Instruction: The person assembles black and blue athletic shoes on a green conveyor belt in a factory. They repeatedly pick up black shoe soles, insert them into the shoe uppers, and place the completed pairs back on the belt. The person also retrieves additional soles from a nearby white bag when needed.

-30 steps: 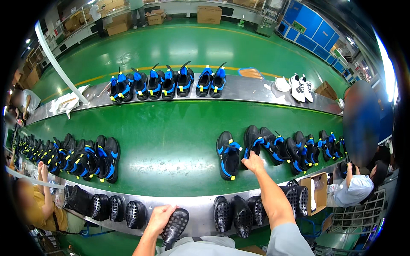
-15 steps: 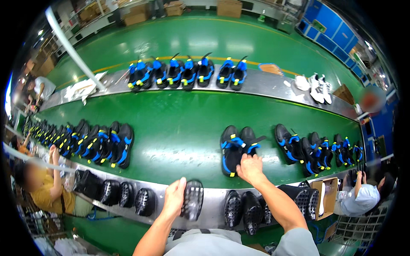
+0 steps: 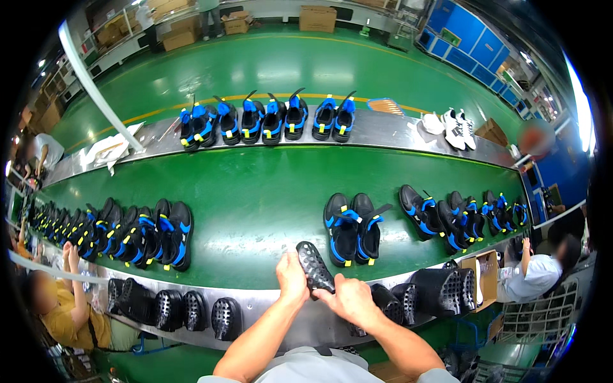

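Note:
Both my hands are around a black shoe last (image 3: 313,263) full of round holes, tilted over the near edge of the green belt. My left hand (image 3: 292,278) is closed along its left side. Toward its lower end, my right hand (image 3: 350,299) grips it with the thumb across. Just beyond stand a left shoe (image 3: 336,237) and a right shoe (image 3: 368,242), black with blue and yellow-green parts, toes pointing away. Their straps stick out to the right, and both shoes are apart from my hands.
Similar shoes (image 3: 179,233) line the belt (image 3: 255,191) at left and right. Several black lasts (image 3: 227,318) rest on the near metal ledge (image 3: 258,306), beside an open carton (image 3: 488,277). The far ledge (image 3: 377,131) bears more shoes. Co-workers sit at both sides.
My right hand has left the right shoe and come back to the last. My left hand has raised the last from the near ledge, farther right, and the last is now tilted.

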Tool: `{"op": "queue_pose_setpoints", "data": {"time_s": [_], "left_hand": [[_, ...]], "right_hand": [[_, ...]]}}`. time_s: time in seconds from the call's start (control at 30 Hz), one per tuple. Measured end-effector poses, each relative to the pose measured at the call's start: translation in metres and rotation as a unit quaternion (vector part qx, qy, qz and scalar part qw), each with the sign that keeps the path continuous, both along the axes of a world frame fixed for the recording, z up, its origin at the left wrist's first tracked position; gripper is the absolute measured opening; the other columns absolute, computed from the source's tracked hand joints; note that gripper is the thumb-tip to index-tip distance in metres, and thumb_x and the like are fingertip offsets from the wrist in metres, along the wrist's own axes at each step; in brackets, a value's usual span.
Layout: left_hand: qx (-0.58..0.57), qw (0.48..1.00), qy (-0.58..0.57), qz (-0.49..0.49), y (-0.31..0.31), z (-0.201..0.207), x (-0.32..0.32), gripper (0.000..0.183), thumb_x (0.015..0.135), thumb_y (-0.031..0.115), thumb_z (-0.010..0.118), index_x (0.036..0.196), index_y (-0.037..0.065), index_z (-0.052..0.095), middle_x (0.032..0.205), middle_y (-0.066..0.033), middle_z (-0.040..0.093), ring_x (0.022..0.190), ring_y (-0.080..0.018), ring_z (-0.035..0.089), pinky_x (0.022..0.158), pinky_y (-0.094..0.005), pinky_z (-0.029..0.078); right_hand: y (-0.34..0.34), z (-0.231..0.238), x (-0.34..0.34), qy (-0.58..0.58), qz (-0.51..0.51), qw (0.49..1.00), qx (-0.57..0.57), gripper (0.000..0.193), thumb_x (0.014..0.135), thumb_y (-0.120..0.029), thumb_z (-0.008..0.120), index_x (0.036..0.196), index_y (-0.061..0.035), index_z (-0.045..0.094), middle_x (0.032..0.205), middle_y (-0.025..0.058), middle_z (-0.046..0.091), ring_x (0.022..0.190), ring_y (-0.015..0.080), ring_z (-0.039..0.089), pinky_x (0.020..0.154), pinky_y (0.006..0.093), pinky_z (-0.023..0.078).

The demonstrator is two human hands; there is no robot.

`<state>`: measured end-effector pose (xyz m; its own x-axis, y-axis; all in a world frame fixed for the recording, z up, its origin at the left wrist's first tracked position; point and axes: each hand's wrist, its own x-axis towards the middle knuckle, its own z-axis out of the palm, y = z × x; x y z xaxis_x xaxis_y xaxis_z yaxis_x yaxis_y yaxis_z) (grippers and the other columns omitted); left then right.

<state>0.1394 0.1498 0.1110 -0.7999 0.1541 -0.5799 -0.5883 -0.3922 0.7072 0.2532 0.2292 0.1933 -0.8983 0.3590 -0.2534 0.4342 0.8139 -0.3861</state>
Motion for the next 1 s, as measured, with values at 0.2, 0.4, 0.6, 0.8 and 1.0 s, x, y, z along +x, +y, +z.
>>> {"op": "queue_pose_setpoints", "data": {"time_s": [0.2,0.4,0.6,0.8,1.0], "left_hand": [[-0.231,0.913,0.169,-0.292,0.051,-0.054,-0.023,0.033,0.100,0.030,0.064,0.110,-0.001,0.066,0.096,-0.0113,0.069,0.089,-0.0209,0.066,0.080,-0.0369,0.054],[-0.300,0.712,0.531,-0.348,0.116,-0.077,-0.074,0.043,0.088,0.022,0.073,0.123,-0.002,0.065,0.119,-0.0232,0.068,0.114,-0.0402,0.064,0.101,-0.0459,0.051],[-0.261,0.648,0.581,-0.419,0.130,-0.075,-0.090,0.018,0.083,0.008,0.072,0.100,0.002,0.071,0.092,-0.0233,0.070,0.090,-0.0429,0.068,0.078,-0.0478,0.055],[-0.198,0.733,0.483,-0.437,0.097,-0.087,-0.124,0.012,0.086,0.011,0.073,0.095,0.003,0.073,0.087,-0.0236,0.070,0.081,-0.0402,0.071,0.071,-0.0446,0.055],[-0.303,0.671,0.521,-0.432,0.097,-0.062,-0.115,0.021,0.089,0.022,0.074,0.092,0.002,0.073,0.080,-0.0220,0.069,0.074,-0.0376,0.069,0.068,-0.0446,0.054]], "right_hand": [[0.079,-0.022,0.018,-0.063,-0.154,0.981,-0.100,0.060,0.085,-0.054,0.072,0.086,0.0059,0.071,0.089,0.0283,0.072,0.089,0.0443,0.071,0.080,0.0496,0.056],[0.115,-0.027,-0.035,-0.198,-0.179,0.963,-0.040,0.053,0.082,-0.047,0.073,0.097,0.0032,0.076,0.102,0.0264,0.074,0.099,0.0413,0.072,0.087,0.0478,0.057],[0.093,-0.144,-0.095,-0.057,-0.266,0.960,0.066,0.030,0.089,-0.025,0.066,0.097,0.0037,0.066,0.095,0.0272,0.074,0.092,0.0418,0.074,0.080,0.0471,0.061],[0.063,-0.169,-0.108,-0.038,-0.169,0.974,0.144,0.025,0.090,-0.012,0.064,0.107,0.0064,0.062,0.092,0.0183,0.074,0.083,0.0335,0.077,0.073,0.0429,0.063],[0.099,-0.174,-0.131,-0.070,-0.137,0.987,0.039,0.017,0.092,-0.016,0.060,0.097,-0.0078,0.074,0.098,0.0192,0.076,0.090,0.0350,0.075,0.077,0.0470,0.061]]}}
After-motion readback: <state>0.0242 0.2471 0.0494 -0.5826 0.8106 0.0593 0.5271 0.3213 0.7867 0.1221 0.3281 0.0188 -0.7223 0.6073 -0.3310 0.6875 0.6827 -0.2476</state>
